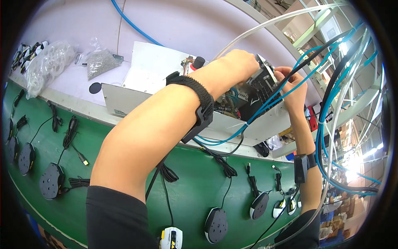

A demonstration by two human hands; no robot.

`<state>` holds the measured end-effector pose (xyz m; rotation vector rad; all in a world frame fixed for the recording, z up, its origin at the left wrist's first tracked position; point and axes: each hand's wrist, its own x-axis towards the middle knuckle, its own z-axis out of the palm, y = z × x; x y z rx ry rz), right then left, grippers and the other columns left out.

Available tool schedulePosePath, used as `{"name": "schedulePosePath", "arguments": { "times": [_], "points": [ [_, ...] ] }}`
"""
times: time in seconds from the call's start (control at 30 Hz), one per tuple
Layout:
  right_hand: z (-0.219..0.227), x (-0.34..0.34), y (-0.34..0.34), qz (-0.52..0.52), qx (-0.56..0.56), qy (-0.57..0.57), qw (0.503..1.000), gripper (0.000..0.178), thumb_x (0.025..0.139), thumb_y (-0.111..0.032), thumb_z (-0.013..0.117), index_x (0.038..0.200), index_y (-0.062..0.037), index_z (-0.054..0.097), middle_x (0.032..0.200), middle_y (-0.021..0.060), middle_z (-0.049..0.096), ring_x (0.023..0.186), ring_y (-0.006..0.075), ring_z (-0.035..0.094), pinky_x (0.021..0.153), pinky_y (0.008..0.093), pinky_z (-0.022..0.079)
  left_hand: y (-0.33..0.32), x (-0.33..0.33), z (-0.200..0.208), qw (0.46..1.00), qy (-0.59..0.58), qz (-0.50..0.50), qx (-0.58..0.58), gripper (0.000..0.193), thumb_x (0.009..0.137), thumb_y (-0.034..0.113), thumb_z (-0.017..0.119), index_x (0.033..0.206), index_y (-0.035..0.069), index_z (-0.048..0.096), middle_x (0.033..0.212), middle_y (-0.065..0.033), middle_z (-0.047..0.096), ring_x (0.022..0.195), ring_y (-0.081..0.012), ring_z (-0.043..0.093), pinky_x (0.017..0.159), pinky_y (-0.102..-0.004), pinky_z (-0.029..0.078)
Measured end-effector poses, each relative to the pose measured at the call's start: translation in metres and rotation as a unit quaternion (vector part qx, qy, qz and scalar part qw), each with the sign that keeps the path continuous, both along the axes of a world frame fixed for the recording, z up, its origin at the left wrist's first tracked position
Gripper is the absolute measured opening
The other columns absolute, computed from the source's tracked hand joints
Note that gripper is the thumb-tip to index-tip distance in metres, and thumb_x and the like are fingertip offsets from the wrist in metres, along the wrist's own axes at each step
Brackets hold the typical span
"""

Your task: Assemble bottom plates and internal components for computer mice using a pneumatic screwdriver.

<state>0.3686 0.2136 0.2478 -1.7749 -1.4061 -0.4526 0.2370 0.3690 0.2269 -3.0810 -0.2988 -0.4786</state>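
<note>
My left arm reaches across a white metal machine housing (145, 68), and my left hand (240, 61) rests at the far side of its black fixture (263, 81). The fingers of that hand are turned away and hidden. At the fixture's right side, my right hand (293, 85) has its thumb and fingers curled together at the edge. What they pinch, if anything, is too small to make out. Thin blue air tubes (265, 107) run in front of the fixture. Left of my left forearm, a red and black knob (198, 63) sticks up from the housing.
Several computer mice, such as an upturned one (216, 225) and a white-and-yellow one (171, 238), lie with bundled cables on a green conveyor belt (120, 216). Bags of clear rings (49, 64) and small metal parts (101, 64) sit at the left. Hoses (323, 124) hang at the right.
</note>
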Motion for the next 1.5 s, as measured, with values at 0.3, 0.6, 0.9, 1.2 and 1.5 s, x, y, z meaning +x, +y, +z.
{"name": "schedulePosePath", "arguments": {
  "times": [0.3, 0.6, 0.9, 1.2, 1.5],
  "points": [
    [0.003, -0.006, 0.001, -0.01, -0.01, 0.017, 1.0, 0.019, 0.084, -0.017, 0.071, 0.093, 0.0002, 0.072, 0.072, 0.0029, 0.067, 0.066, 0.0074, 0.057, 0.062, 0.0251, 0.045, 0.003, 0.005, -0.007, 1.0, -0.01, -0.013, 0.013, 0.027, 0.071, 0.01, 0.077, 0.096, 0.003, 0.073, 0.099, -0.0177, 0.071, 0.094, -0.0325, 0.069, 0.081, -0.0411, 0.057],
    [0.003, -0.01, -0.001, -0.025, -0.014, 0.018, 0.999, 0.019, 0.083, -0.016, 0.071, 0.092, 0.0008, 0.073, 0.072, 0.0044, 0.068, 0.066, 0.0082, 0.058, 0.062, 0.0251, 0.045, -0.012, 0.026, -0.015, 0.997, -0.033, -0.017, -0.066, 0.023, 0.072, 0.012, 0.076, 0.094, 0.005, 0.075, 0.095, -0.0152, 0.072, 0.09, -0.0319, 0.07, 0.079, -0.041, 0.057],
    [0.003, -0.011, 0.001, -0.003, -0.003, 0.015, 1.0, 0.018, 0.083, -0.013, 0.07, 0.093, 0.0012, 0.072, 0.071, 0.0057, 0.067, 0.065, 0.009, 0.059, 0.062, 0.0256, 0.046, -0.013, 0.026, -0.024, 0.991, -0.096, -0.016, -0.09, 0.018, 0.074, 0.005, 0.07, 0.091, 0.005, 0.074, 0.095, -0.0174, 0.071, 0.093, -0.0337, 0.069, 0.079, -0.0425, 0.056],
    [0.004, -0.016, 0.0, -0.011, 0.005, 0.015, 1.0, 0.015, 0.084, -0.013, 0.072, 0.093, -0.0011, 0.073, 0.072, -0.0013, 0.064, 0.066, 0.0047, 0.054, 0.06, 0.021, 0.042, 0.0, 0.026, -0.016, 0.982, -0.129, 0.0, -0.137, 0.014, 0.072, 0.008, 0.073, 0.086, 0.004, 0.075, 0.091, -0.0181, 0.072, 0.088, -0.0336, 0.07, 0.078, -0.0419, 0.056],
    [0.0, -0.017, 0.002, 0.039, 0.027, 0.05, 0.998, 0.018, 0.083, -0.014, 0.071, 0.091, 0.0011, 0.073, 0.073, 0.0011, 0.065, 0.069, 0.0066, 0.057, 0.062, 0.0231, 0.044, 0.0, 0.015, -0.002, 0.987, -0.08, 0.049, -0.129, 0.019, 0.074, 0.024, 0.08, 0.084, 0.008, 0.077, 0.085, -0.0137, 0.073, 0.087, -0.0287, 0.071, 0.078, -0.0396, 0.055]
  ]
}}
